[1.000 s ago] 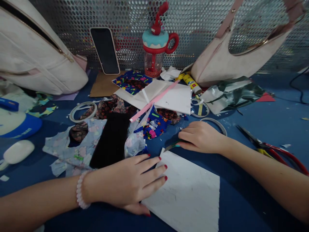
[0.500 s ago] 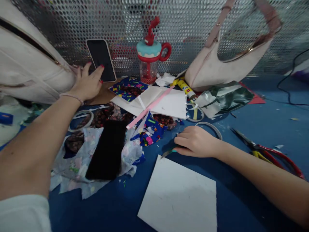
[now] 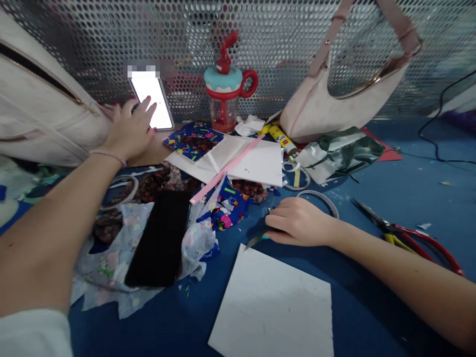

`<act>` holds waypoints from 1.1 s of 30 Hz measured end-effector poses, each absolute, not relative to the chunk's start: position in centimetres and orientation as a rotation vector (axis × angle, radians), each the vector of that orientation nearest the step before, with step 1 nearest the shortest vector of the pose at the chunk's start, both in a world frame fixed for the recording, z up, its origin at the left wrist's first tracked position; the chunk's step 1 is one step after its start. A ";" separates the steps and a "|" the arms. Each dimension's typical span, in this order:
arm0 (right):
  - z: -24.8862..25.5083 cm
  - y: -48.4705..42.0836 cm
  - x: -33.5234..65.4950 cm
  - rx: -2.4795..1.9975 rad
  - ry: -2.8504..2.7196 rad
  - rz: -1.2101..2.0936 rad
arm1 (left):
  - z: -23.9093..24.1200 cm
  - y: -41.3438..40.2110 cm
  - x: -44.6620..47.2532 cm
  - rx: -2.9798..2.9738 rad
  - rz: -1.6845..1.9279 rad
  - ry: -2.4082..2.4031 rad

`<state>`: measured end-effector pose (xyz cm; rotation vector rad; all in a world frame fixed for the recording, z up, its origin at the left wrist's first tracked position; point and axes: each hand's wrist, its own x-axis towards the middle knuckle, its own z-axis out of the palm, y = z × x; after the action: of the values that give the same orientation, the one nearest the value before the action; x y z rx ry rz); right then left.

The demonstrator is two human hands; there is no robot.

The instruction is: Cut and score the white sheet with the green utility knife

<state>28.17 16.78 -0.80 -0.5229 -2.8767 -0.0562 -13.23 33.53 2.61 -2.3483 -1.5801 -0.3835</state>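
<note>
My left hand reaches to the back of the table, fingers stretched out, with fingertips on the lit screen of a phone that leans against the perforated metal wall. My right hand lies on the blue table with its fingers curled over a thin pointed tool whose tip sticks out to the left. A white sheet lies just in front of that hand. A black rectangle rests on patterned fabric scraps between my arms.
A red and blue cup, a glue stick, folded white paper with a pink strip, tape rings and crumpled foil crowd the back. Two pale bags lean at the wall. Red-handled scissors lie right.
My left hand left the white sheet and reached to the phone at the back; the phone's screen, dark before, is lit now. My right hand stayed put.
</note>
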 end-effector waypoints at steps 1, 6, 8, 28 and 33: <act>-0.8 16.8 28.2 -0.524 -2.873 -0.060 | 3.1 32.5 -12.3 -2.328 -0.384 -1.579; -0.7 16.7 28.1 -0.506 -2.848 -0.137 | 5.3 24.4 -6.0 -2.425 -0.446 -1.264; -0.5 16.7 28.1 -0.509 -2.843 -0.209 | 5.4 19.9 -3.3 -2.500 -0.579 -1.034; 0.0 8.2 27.9 -0.654 -2.913 -0.547 | 1.3 3.1 -1.0 -3.335 -0.498 -0.632; 0.1 6.3 28.1 -0.623 -2.894 -0.513 | 0.5 2.4 0.0 -3.048 -0.607 -0.692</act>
<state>28.14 6.29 0.13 -0.6229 -2.8938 -0.5125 -0.02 2.35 0.47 -3.0482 -0.6915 -0.6074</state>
